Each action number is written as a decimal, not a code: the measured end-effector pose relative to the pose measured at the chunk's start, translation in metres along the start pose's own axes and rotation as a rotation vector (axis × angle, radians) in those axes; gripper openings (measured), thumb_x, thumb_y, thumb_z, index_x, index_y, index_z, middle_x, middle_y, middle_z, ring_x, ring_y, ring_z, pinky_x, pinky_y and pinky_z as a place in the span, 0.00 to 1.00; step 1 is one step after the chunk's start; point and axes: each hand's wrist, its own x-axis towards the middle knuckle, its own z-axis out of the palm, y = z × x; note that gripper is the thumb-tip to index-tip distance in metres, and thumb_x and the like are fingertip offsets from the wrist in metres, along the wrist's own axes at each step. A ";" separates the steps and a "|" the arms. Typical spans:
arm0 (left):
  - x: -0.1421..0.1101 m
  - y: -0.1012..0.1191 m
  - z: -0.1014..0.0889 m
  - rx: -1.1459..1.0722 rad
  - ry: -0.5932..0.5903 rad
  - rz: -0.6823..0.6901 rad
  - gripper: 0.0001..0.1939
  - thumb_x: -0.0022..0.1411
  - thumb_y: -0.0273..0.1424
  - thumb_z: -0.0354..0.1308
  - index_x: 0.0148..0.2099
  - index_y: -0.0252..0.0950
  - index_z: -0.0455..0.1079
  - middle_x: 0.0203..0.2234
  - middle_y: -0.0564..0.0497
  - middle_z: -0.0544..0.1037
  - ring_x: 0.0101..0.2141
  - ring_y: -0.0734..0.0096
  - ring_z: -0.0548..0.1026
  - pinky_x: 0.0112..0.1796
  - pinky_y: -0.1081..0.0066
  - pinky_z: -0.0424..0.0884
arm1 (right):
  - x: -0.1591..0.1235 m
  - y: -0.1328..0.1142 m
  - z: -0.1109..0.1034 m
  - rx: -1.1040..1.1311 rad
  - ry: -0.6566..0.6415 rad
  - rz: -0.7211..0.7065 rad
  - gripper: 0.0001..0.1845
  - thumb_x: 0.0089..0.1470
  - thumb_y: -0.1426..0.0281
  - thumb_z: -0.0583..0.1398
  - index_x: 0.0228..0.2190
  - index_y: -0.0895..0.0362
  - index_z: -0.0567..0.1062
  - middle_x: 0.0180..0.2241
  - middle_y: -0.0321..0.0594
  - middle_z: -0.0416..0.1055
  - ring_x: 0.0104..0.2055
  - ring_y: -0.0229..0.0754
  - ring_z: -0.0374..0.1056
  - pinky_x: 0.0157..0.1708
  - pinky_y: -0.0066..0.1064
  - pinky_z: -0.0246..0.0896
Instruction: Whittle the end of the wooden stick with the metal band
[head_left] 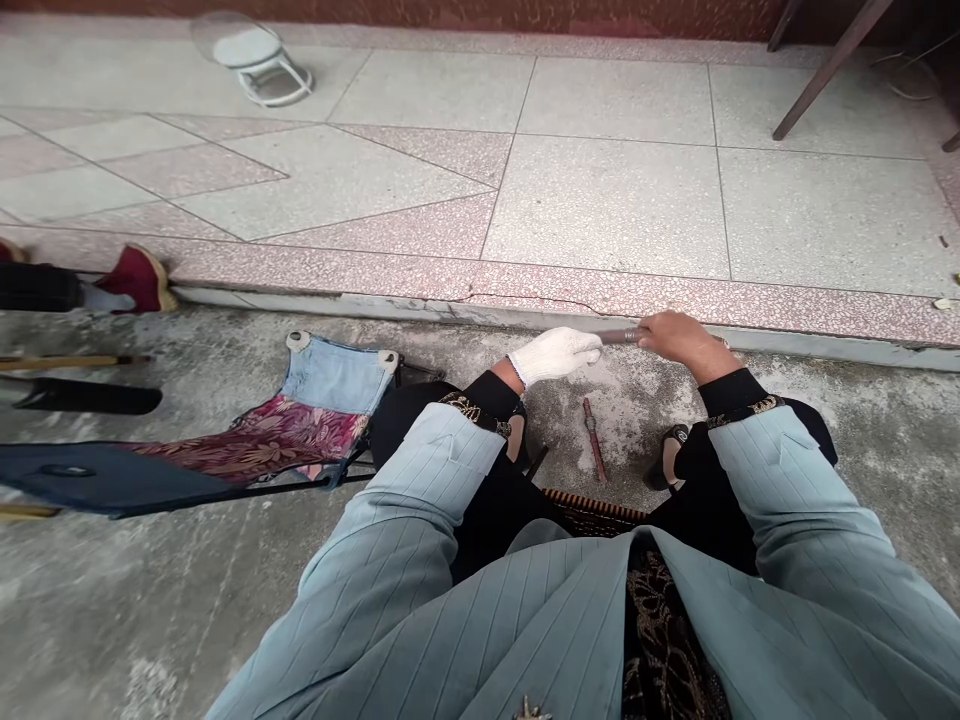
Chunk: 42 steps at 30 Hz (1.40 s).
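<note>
My left hand (pixel 559 358), in a white knitted glove, is closed around the left end of a short brown rod (pixel 619 337). My bare right hand (pixel 677 338) grips the rod's other end, where a band shows beside the fingers. Held nearly level, the rod spans the gap between both hands, just in front of the step edge. My fingers cover its ends, so its exact kind cannot be made out. On the concrete below lies a reddish-brown stick-like piece (pixel 594 440) with a greyish collar near its upper part, apart from both hands.
A tiled step (pixel 600 210) runs across the front, with a white stool (pixel 262 65) at far left. To my left stands a folding fabric chair (pixel 330 380), near a person's red shoe (pixel 137 280) and a dark-bladed tool (pixel 90 395). A woven seat edge (pixel 592 505) shows beneath me.
</note>
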 end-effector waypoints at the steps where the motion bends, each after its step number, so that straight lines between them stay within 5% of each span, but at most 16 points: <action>1: -0.001 0.000 -0.002 0.029 0.023 0.001 0.18 0.67 0.39 0.46 0.44 0.37 0.75 0.34 0.50 0.79 0.33 0.68 0.73 0.34 0.73 0.62 | -0.001 -0.003 0.002 0.011 -0.077 -0.045 0.15 0.58 0.64 0.60 0.43 0.56 0.80 0.39 0.49 0.76 0.36 0.48 0.70 0.33 0.35 0.57; 6: -0.001 -0.001 -0.009 0.027 0.062 0.039 0.17 0.67 0.38 0.47 0.47 0.37 0.74 0.35 0.51 0.78 0.33 0.69 0.73 0.35 0.73 0.63 | -0.009 -0.014 0.007 0.201 -0.426 -0.370 0.10 0.54 0.66 0.63 0.37 0.53 0.83 0.32 0.40 0.76 0.31 0.41 0.67 0.32 0.32 0.56; 9: 0.001 -0.006 -0.007 -0.060 0.077 0.025 0.17 0.68 0.38 0.47 0.46 0.36 0.74 0.34 0.51 0.78 0.34 0.70 0.73 0.37 0.72 0.64 | -0.016 -0.012 -0.002 0.417 -0.535 -0.536 0.15 0.53 0.63 0.63 0.42 0.54 0.82 0.30 0.37 0.75 0.29 0.37 0.64 0.32 0.31 0.57; 12: 0.004 -0.011 0.001 -0.192 0.074 0.003 0.18 0.69 0.38 0.46 0.45 0.32 0.72 0.37 0.48 0.78 0.35 0.69 0.72 0.38 0.71 0.66 | -0.020 -0.001 -0.014 0.666 -0.349 -0.578 0.24 0.51 0.59 0.64 0.50 0.54 0.79 0.35 0.37 0.76 0.33 0.38 0.66 0.35 0.30 0.60; 17: 0.011 -0.007 0.019 -0.324 0.030 0.007 0.20 0.69 0.42 0.45 0.44 0.32 0.71 0.32 0.51 0.76 0.31 0.72 0.70 0.35 0.72 0.65 | -0.010 0.010 -0.011 0.964 0.083 -0.309 0.27 0.51 0.60 0.63 0.51 0.59 0.77 0.30 0.38 0.74 0.27 0.36 0.64 0.30 0.29 0.60; 22: 0.015 -0.005 0.029 -0.239 -0.017 0.100 0.19 0.69 0.42 0.44 0.39 0.34 0.70 0.31 0.51 0.75 0.33 0.70 0.71 0.36 0.72 0.64 | 0.003 0.008 0.002 0.582 0.278 -0.102 0.19 0.52 0.62 0.62 0.44 0.57 0.80 0.31 0.39 0.75 0.33 0.42 0.68 0.34 0.32 0.59; 25: 0.015 -0.005 0.030 -0.204 -0.054 0.087 0.20 0.69 0.42 0.44 0.40 0.34 0.71 0.32 0.50 0.76 0.33 0.70 0.71 0.36 0.73 0.64 | 0.003 0.005 0.003 0.259 0.283 -0.029 0.16 0.56 0.62 0.60 0.42 0.56 0.79 0.35 0.43 0.76 0.37 0.46 0.69 0.34 0.33 0.56; 34: 0.008 0.004 0.012 -0.009 -0.070 0.024 0.17 0.68 0.38 0.46 0.43 0.36 0.74 0.32 0.51 0.78 0.32 0.70 0.72 0.32 0.73 0.60 | -0.003 -0.004 0.004 -0.022 -0.097 -0.076 0.14 0.58 0.64 0.59 0.42 0.57 0.79 0.39 0.49 0.76 0.36 0.46 0.68 0.30 0.33 0.52; 39: 0.000 0.006 0.003 0.106 -0.035 0.031 0.19 0.68 0.39 0.46 0.50 0.38 0.74 0.37 0.49 0.79 0.37 0.66 0.74 0.34 0.72 0.61 | -0.009 -0.008 0.004 0.155 -0.439 -0.350 0.11 0.54 0.67 0.61 0.38 0.57 0.80 0.32 0.41 0.74 0.31 0.39 0.65 0.30 0.30 0.54; 42: -0.001 0.005 0.003 -0.047 -0.012 0.047 0.19 0.68 0.40 0.48 0.47 0.35 0.75 0.35 0.47 0.78 0.34 0.66 0.73 0.35 0.71 0.63 | -0.016 -0.004 -0.004 0.452 -0.612 -0.540 0.17 0.54 0.65 0.62 0.44 0.60 0.79 0.30 0.38 0.73 0.28 0.36 0.64 0.30 0.29 0.56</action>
